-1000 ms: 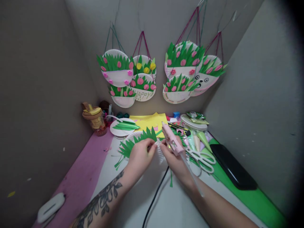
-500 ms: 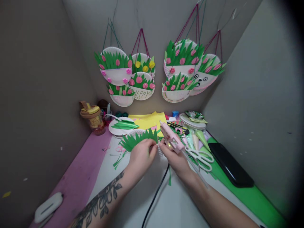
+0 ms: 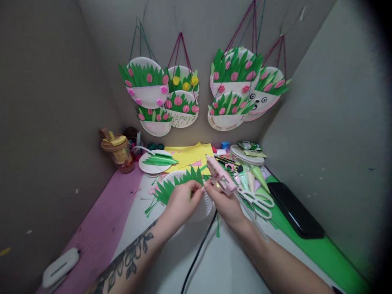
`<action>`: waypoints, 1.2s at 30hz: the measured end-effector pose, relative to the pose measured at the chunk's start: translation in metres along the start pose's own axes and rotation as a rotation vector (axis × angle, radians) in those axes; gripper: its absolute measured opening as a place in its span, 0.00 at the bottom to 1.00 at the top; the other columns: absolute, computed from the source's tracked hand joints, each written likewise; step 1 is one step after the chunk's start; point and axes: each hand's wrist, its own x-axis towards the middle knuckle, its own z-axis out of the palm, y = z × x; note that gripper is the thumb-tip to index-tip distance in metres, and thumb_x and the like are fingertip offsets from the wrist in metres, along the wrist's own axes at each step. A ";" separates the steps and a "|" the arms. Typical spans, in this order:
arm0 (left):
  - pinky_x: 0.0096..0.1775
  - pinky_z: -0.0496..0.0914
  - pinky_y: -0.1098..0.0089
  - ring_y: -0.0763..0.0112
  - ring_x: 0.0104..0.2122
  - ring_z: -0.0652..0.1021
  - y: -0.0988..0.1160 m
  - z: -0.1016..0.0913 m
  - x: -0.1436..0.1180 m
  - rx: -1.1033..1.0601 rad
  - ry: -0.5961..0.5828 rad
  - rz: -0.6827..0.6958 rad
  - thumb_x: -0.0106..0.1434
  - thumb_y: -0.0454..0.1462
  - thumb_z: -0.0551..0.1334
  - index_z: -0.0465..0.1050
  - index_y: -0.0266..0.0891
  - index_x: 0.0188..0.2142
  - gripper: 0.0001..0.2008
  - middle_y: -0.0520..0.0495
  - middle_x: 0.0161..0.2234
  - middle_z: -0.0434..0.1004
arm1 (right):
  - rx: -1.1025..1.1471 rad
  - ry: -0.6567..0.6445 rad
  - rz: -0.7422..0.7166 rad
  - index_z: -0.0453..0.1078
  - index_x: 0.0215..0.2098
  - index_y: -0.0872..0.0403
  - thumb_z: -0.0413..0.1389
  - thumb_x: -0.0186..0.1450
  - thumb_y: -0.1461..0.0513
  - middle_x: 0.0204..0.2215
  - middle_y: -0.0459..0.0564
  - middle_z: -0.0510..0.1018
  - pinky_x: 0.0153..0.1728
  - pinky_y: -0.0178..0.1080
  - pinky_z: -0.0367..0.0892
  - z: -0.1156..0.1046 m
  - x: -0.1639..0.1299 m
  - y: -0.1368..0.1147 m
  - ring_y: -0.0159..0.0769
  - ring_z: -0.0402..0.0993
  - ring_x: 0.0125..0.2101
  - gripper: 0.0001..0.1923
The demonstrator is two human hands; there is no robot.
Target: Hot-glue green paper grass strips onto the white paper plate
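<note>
In front of me is a white paper plate (image 3: 202,211) with a fringe of green paper grass (image 3: 165,188) along its upper side. My left hand (image 3: 185,198) is closed at the plate, thumb and fingers pinching near its right edge and covering part of it. A pink hot glue gun (image 3: 221,176) rests in my right hand (image 3: 225,202), its nozzle pointing up and away. The thumb and forefinger of that hand meet my left fingertips at the plate's edge. Whatever small bit lies between the fingertips is too hidden to make out.
White scissors (image 3: 257,202), piping-bag-like tubes (image 3: 259,176) and a black case (image 3: 295,210) lie to the right. Behind stand a plate of green strips (image 3: 157,162) and yellow paper (image 3: 190,155). A cup (image 3: 118,153) is at left. A black cord (image 3: 199,251) crosses the table.
More of the white plate shows below and behind my hands, as it has tilted toward view. Both hands keep nearly the same place; the whole view has shifted slightly.
</note>
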 end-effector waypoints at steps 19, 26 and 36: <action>0.27 0.56 0.72 0.68 0.25 0.73 0.004 -0.016 -0.002 0.276 -0.133 0.016 0.60 0.36 0.61 0.75 0.38 0.26 0.08 0.48 0.24 0.77 | -0.010 0.028 0.035 0.68 0.38 0.54 0.58 0.60 0.56 0.29 0.46 0.73 0.30 0.38 0.68 0.006 -0.005 0.001 0.34 0.69 0.27 0.12; 0.27 0.55 0.72 0.69 0.25 0.72 0.003 -0.018 -0.001 0.256 -0.150 0.020 0.60 0.38 0.60 0.75 0.39 0.26 0.09 0.49 0.25 0.76 | -0.015 0.007 0.036 0.67 0.36 0.53 0.57 0.60 0.55 0.27 0.45 0.72 0.28 0.36 0.67 0.003 -0.004 -0.001 0.32 0.67 0.24 0.11; 0.27 0.49 0.71 0.74 0.22 0.64 0.006 -0.019 -0.002 0.284 -0.195 0.001 0.59 0.37 0.60 0.68 0.37 0.21 0.12 0.53 0.18 0.64 | -0.009 -0.022 0.028 0.66 0.40 0.54 0.56 0.61 0.54 0.29 0.45 0.71 0.30 0.36 0.67 0.003 -0.004 -0.003 0.33 0.67 0.27 0.13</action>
